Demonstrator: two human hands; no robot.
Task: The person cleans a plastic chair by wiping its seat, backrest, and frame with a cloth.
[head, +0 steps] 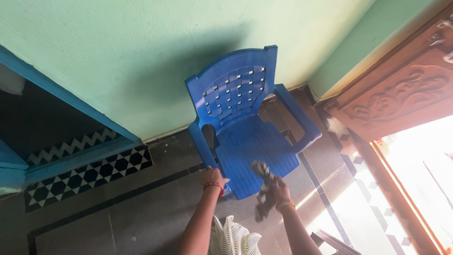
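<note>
Down on the dark tiled floor (141, 208) stands a blue plastic chair (250, 137) with a woven-pattern back and two armrests, its back close to the pale green wall (141, 56). The left hand (211, 177) rests on the front left corner of the seat, beside the armrest; its fingers curl over the edge, gripping the chair. A red band sits on that wrist. The right hand (281, 191) is closed around a dark, crumpled cloth (264, 191), which is blurred and hangs just at the front edge of the seat; whether it touches the plastic is hard to tell, though it seems to brush the edge. Bangles show on the right wrist. Between the two forearms, at the bottom of the view, lies a bit of white ribbed fabric (233, 238). To the left, a blue-framed opening (61, 94) has black-and-white patterned tiles (89, 172) along its step. To the right, a carved wooden door (406, 89) stands beside a bright, sunlit doorway (420, 170), and light falls across the floor near the chair's right legs.
</note>
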